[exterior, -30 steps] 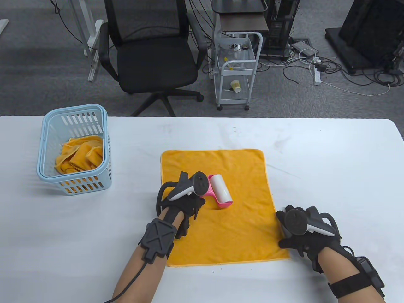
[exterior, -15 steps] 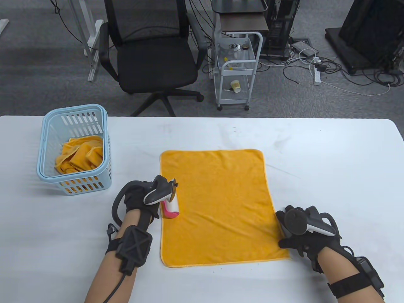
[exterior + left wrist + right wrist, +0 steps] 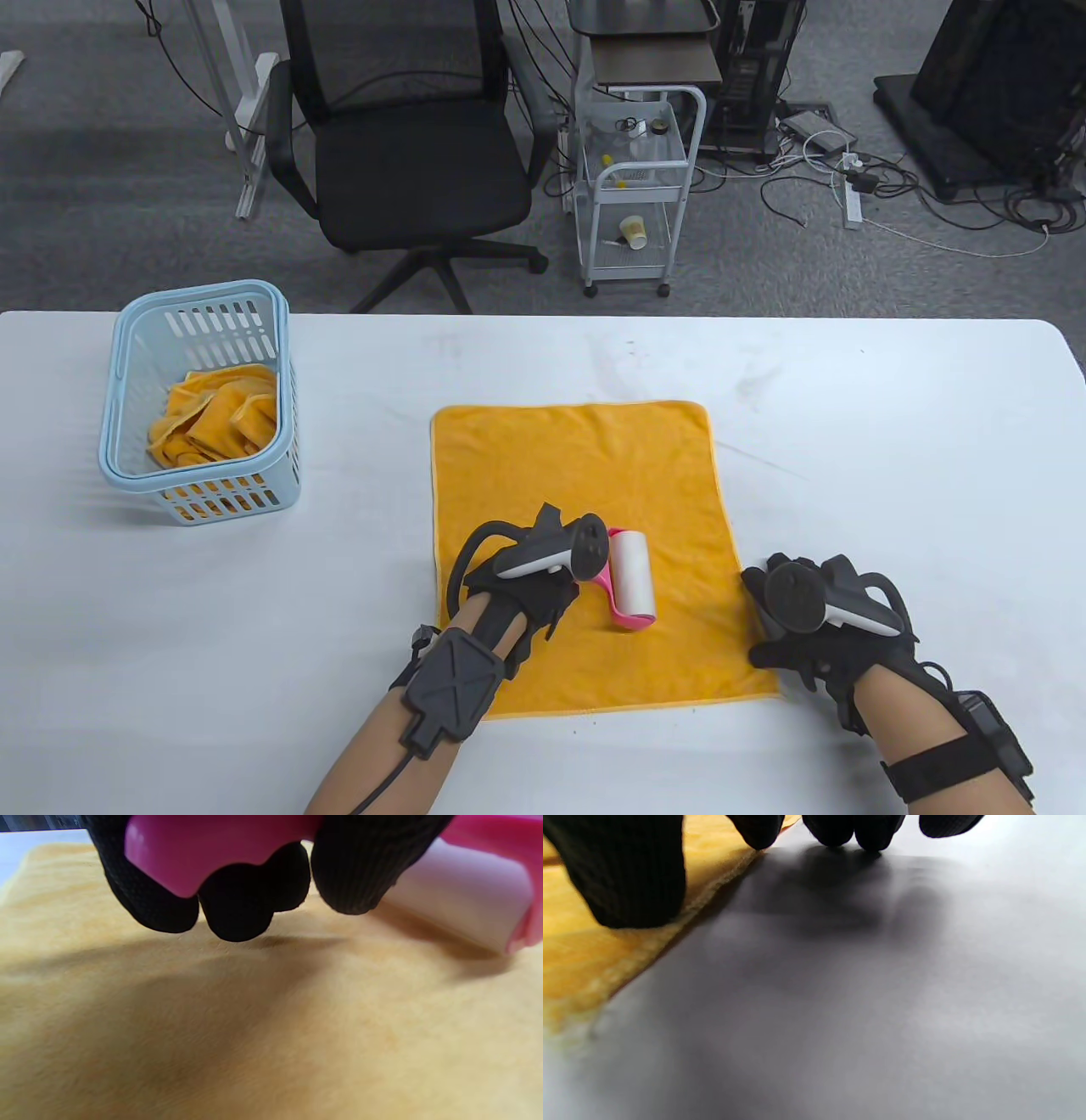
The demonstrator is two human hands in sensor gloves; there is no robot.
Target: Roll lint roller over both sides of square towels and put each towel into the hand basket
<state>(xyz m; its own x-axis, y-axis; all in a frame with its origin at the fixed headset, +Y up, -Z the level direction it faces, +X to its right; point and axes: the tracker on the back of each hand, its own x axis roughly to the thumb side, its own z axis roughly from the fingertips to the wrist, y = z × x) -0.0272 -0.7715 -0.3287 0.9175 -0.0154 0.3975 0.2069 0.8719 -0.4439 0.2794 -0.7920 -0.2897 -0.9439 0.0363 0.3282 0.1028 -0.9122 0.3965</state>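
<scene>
Near the left edge of the white surface (image 3: pixel 848 407): a pale blue hand basket (image 3: pixel 200 399), upright, with crumpled orange towels (image 3: pixel 216 416) inside. At the middle, toward the near edge: a square orange towel (image 3: pixel 577 475) spread flat. On its near half: the left hand (image 3: pixel 522 586), fingers (image 3: pixel 237 906) curled round the pink handle of a lint roller (image 3: pixel 629 580), gripping it. White roll of the roller lying on the cloth, just right of that hand, long axis running from far edge to near edge. At the towel's near right corner: the right hand (image 3: pixel 814 620), palm down, fingers relaxed and spread, holding nothing. Thumb (image 3: pixel 628 878) pressing on the towel's hem, other fingertips (image 3: pixel 848 832) touching the bare surface just beside the cloth. Beyond the far edge, on the floor: a black office chair (image 3: pixel 399 144) and a small white cart (image 3: pixel 636 187).
</scene>
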